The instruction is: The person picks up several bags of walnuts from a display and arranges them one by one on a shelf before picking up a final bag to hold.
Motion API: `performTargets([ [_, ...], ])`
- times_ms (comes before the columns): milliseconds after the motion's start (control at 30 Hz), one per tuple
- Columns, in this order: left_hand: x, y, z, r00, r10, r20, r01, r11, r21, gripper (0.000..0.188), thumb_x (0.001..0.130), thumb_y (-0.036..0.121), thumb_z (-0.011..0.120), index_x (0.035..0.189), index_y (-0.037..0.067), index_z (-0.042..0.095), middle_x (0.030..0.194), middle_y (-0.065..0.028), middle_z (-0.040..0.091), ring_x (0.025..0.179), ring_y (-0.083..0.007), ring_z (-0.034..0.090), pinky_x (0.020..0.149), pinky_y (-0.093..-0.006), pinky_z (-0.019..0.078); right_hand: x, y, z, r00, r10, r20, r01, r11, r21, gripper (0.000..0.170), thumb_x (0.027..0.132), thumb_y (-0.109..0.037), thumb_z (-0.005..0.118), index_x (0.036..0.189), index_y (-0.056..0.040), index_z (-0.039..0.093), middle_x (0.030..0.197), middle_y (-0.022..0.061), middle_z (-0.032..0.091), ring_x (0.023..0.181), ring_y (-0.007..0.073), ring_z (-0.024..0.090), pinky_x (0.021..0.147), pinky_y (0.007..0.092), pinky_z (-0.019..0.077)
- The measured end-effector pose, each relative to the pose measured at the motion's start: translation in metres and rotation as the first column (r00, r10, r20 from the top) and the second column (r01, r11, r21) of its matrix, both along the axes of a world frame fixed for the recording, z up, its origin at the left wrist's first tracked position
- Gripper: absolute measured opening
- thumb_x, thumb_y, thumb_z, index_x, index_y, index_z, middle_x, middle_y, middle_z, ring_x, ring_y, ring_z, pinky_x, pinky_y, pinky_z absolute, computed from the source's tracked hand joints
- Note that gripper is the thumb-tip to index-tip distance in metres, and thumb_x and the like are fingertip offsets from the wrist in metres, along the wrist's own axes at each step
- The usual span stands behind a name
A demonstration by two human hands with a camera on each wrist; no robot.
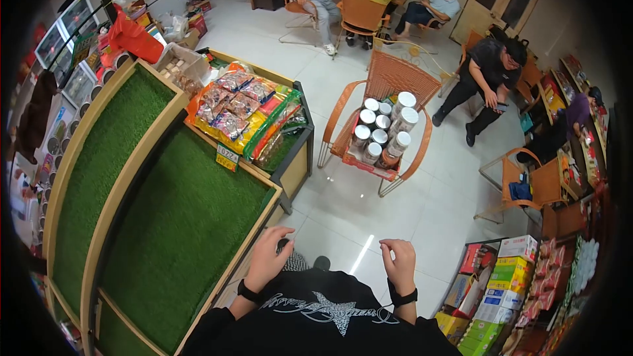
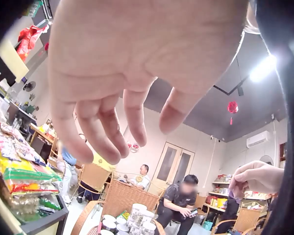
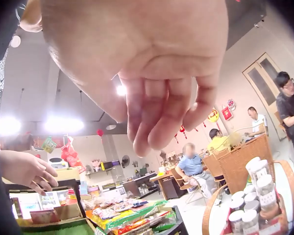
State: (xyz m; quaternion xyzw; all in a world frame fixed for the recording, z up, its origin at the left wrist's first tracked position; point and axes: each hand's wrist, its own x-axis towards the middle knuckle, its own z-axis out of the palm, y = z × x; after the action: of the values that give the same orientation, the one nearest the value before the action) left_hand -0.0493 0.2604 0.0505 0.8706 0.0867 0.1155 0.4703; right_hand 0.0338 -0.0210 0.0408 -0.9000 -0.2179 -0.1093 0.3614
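My left hand (image 1: 268,258) hovers beside the near edge of a display stand lined with green turf (image 1: 191,191), its fingers loosely bent around nothing. Level with it on the right, my right hand (image 1: 399,264) hangs over the tiled floor, also holding nothing. In the left wrist view the fingers (image 2: 98,132) droop with gaps between them. The right wrist view shows the other hand's fingers (image 3: 157,117) relaxed and bent. Ahead of both hands, a red-edged box of lidded jars (image 1: 379,135) sits on a woven armchair (image 1: 403,76). Bagged snacks (image 1: 241,105) are piled on the stand's far end.
A price tag (image 1: 227,157) stands by the snack bags. Stacked cartons (image 1: 499,296) fill a shelf at lower right. A person in black (image 1: 484,76) sits with a phone, and others sit around a table at the back. An orange chair (image 1: 537,188) stands at right.
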Motion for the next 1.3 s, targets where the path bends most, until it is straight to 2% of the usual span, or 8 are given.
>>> performTargets([
  [400,0.063,0.096,0.003,0.986,0.167,0.023,-0.168,0.985,0.051,0.023,0.077,0.006,0.061,0.099,0.001,0.059,0.101,-0.0132,0.057,0.092,-0.0249,0.057,0.082,-0.0333,0.0450,0.105,0.125,0.009,0.973,0.224,0.046,-0.227,0.972,0.054,0.004,0.077,-0.009,0.061,0.079,-0.0062,0.062,0.073,0.0063,0.062,0.066,0.0237,0.057,0.062,0.0336,0.0401],
  [533,0.073,0.133,0.008,0.976,0.216,-0.009,-0.216,0.976,-0.001,0.025,0.080,0.014,0.060,0.103,0.005,0.059,0.105,-0.0127,0.055,0.100,-0.0290,0.053,0.085,-0.0357,0.0424,0.133,0.170,0.009,0.958,0.285,0.011,-0.285,0.958,-0.027,0.006,0.077,-0.012,0.062,0.080,-0.0069,0.062,0.074,0.0067,0.062,0.069,0.0251,0.058,0.063,0.0352,0.0403],
  [833,0.085,0.178,-0.001,0.905,0.424,-0.042,-0.424,0.905,-0.004,0.024,0.081,0.013,0.059,0.103,0.005,0.059,0.106,-0.0124,0.055,0.100,-0.0290,0.054,0.086,-0.0356,0.0421,0.195,0.255,-0.001,0.821,0.570,-0.036,-0.571,0.820,-0.034,0.007,0.078,-0.013,0.061,0.080,-0.0069,0.061,0.071,0.0069,0.061,0.069,0.0260,0.057,0.063,0.0368,0.0405],
  [1033,0.118,0.189,-0.016,0.785,0.615,-0.079,-0.620,0.778,-0.100,0.025,0.081,0.013,0.059,0.104,0.004,0.059,0.106,-0.0111,0.055,0.098,-0.0247,0.055,0.085,-0.0332,0.0429,0.269,0.335,0.004,0.620,0.781,-0.078,-0.784,0.612,-0.106,0.011,0.079,-0.015,0.059,0.084,-0.0061,0.061,0.074,0.0094,0.059,0.070,0.0280,0.056,0.065,0.0376,0.0412],
  [1133,0.145,0.211,-0.050,0.782,0.599,-0.174,-0.623,0.737,-0.262,0.029,0.082,0.013,0.058,0.110,0.004,0.056,0.108,-0.0092,0.056,0.097,-0.0209,0.055,0.084,-0.0319,0.0433,0.303,0.378,-0.025,0.499,0.843,-0.201,-0.862,0.506,-0.015,0.016,0.081,-0.017,0.057,0.089,-0.0040,0.060,0.077,0.0109,0.060,0.071,0.0288,0.057,0.066,0.0381,0.0433],
  [1200,0.165,0.229,-0.086,0.704,0.638,-0.312,-0.562,0.232,-0.794,0.035,0.085,0.015,0.056,0.117,0.003,0.051,0.110,-0.0084,0.055,0.098,-0.0180,0.054,0.085,-0.0306,0.0425,0.319,0.404,-0.063,0.430,0.830,-0.356,-0.873,0.482,0.069,0.021,0.081,-0.019,0.057,0.095,-0.0031,0.059,0.078,0.0114,0.060,0.072,0.0290,0.058,0.066,0.0379,0.0443],
  [1233,0.176,0.238,-0.102,0.686,0.653,-0.322,-0.573,0.211,-0.792,0.035,0.085,0.015,0.056,0.117,0.003,0.051,0.110,-0.0084,0.055,0.098,-0.0180,0.054,0.085,-0.0306,0.0425,0.325,0.417,-0.078,0.367,0.791,-0.489,-0.860,0.489,0.145,0.027,0.081,-0.020,0.056,0.101,-0.0023,0.058,0.078,0.0119,0.061,0.072,0.0291,0.058,0.067,0.0377,0.0453],
  [1300,0.196,0.253,-0.132,0.578,0.764,-0.286,-0.727,0.323,-0.606,0.045,0.088,0.029,0.051,0.124,0.005,0.045,0.116,-0.0077,0.052,0.107,-0.0179,0.049,0.088,-0.0308,0.0400,0.330,0.444,-0.089,0.323,0.756,-0.570,-0.883,0.458,0.106,0.034,0.082,-0.020,0.057,0.111,-0.0027,0.053,0.081,0.0130,0.062,0.075,0.0268,0.060,0.068,0.0350,0.0460],
])
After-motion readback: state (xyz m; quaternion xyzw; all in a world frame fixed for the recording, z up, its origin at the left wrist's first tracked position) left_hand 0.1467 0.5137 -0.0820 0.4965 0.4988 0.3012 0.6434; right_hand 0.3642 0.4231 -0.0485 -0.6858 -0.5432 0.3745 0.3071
